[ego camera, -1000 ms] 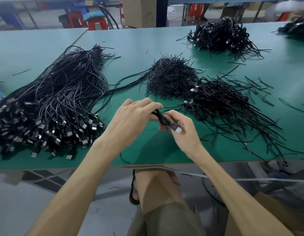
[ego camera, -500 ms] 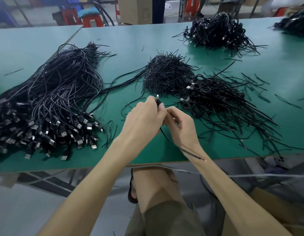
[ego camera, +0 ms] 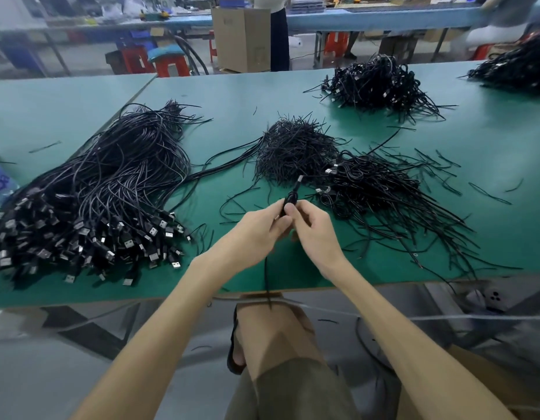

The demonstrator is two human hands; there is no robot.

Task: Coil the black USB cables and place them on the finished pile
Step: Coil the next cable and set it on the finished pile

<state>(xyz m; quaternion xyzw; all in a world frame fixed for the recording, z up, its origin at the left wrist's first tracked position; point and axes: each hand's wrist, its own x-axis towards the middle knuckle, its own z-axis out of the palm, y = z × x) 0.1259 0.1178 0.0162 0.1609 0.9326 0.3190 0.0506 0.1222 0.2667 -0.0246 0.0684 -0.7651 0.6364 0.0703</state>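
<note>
Black cable (ego camera: pixel 289 202), wound into a small coil, sits pinched between both hands just above the near part of the green table (ego camera: pixel 489 140). The left hand (ego camera: pixel 256 234) has its fingers (ego camera: pixel 271 212) curled tight, thumb and fingertips closing on the coil's left side. The right hand (ego camera: pixel 315 234) nips the same coil between thumb and forefinger, its other fingers folded in. The plug end points up and away, and a loose tail hangs below the left hand past the table's front edge.

A large heap of uncoiled cables (ego camera: pixel 111 183) lies to the left, plugs toward the person. A mound of short ties (ego camera: pixel 296 150) lies beyond the hands, with a heap of coiled cables (ego camera: pixel 374 189) beside it on the right. A further pile (ego camera: pixel 377 83) sits far back. Behind the table stand a cardboard box (ego camera: pixel 241 37) and a red stool (ego camera: pixel 171 63).
</note>
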